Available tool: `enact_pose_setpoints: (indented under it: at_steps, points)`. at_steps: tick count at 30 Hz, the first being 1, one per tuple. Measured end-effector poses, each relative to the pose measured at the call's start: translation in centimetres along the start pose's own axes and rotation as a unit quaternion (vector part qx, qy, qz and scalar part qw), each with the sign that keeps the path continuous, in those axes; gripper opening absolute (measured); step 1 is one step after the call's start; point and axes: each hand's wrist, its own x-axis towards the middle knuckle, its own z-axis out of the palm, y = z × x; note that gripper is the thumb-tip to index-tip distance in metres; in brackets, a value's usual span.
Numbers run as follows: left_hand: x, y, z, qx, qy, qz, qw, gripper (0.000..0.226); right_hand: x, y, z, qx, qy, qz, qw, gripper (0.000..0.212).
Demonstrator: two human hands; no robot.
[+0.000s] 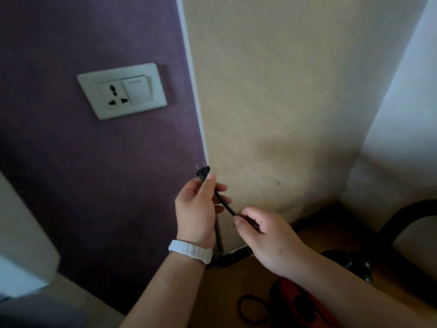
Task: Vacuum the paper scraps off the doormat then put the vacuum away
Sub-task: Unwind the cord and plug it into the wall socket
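At the far left edge a pale, blurred block-shaped object juts into view; what it is cannot be told. To its right, on the purple wall, sits a white rectangular wall plate with a multi-pin socket on its left half and a white rocker switch on its right half. Nothing is plugged into it.

Below and to the right of the plate, the left hand, with a white fabric wristband at the wrist, is curled closed around a black two-pin plug. The thumb presses against the plug body and the fingers wrap behind it, with the two metal pins pointing up toward the wall. The plug is well short of the socket, near the white corner strip where the purple wall meets the beige wall.

The thin black power cord runs down and right from the plug into the right hand, which is loosely closed, pinching the cord between thumb and bent fingers.

Lower right, on the wooden floor, lies the red and black vacuum cleaner, partly hidden behind the right forearm, with a loop of black cord beside it. Its black curved hose arches up at the right edge. The doormat is out of view.
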Motion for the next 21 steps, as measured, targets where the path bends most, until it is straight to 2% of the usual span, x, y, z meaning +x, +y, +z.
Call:
enact_pose_setpoints:
  at_steps: [5, 11, 21]
  points:
    - [2.4, 7.0, -2.8, -0.006, 0.067, 0.045, 0.997, 0.022, 2.9, -5.1, 0.7, -0.012, 0.01, -0.055, 0.998, 0.035]
    - [5.0, 12.9, -5.8, 0.018, 0.113, 0.05, 0.992, 0.021, 4.5, -9.1, 0.7, -0.017, -0.001, -0.106, 0.994, 0.036]
    - [7.3, 14.5, -5.9, 0.009, 0.098, 0.004, 0.995, 0.021, 6.3, -10.8, -0.5, -0.027, 0.028, -0.128, 0.991, 0.032]
